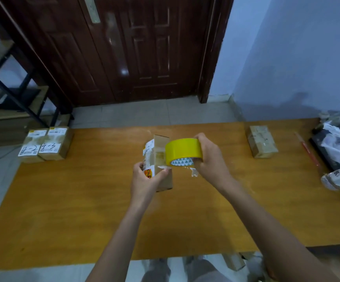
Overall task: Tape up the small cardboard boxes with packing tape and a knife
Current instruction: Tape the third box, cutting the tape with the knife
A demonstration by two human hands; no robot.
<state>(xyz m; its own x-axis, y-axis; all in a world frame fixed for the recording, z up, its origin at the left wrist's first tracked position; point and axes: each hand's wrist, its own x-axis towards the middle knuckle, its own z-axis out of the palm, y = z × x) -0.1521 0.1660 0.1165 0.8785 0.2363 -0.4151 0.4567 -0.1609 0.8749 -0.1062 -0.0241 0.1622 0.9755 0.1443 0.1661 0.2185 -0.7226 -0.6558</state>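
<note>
At the middle of the wooden surface (83, 210), I see the left hand (144, 181) grasping an upright cardboard box (158, 159), fingers curled round it. The right hand (209, 157) clasps the yellow tape roll (182, 148) against the box's side.

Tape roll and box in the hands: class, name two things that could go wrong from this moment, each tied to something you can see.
1. The left hand grips the small box standing on end; pulling tape sideways could tip it.
2. The right hand holds the yellow tape roll close against the box, so a short strip might stick crooked or wrinkle.
</note>
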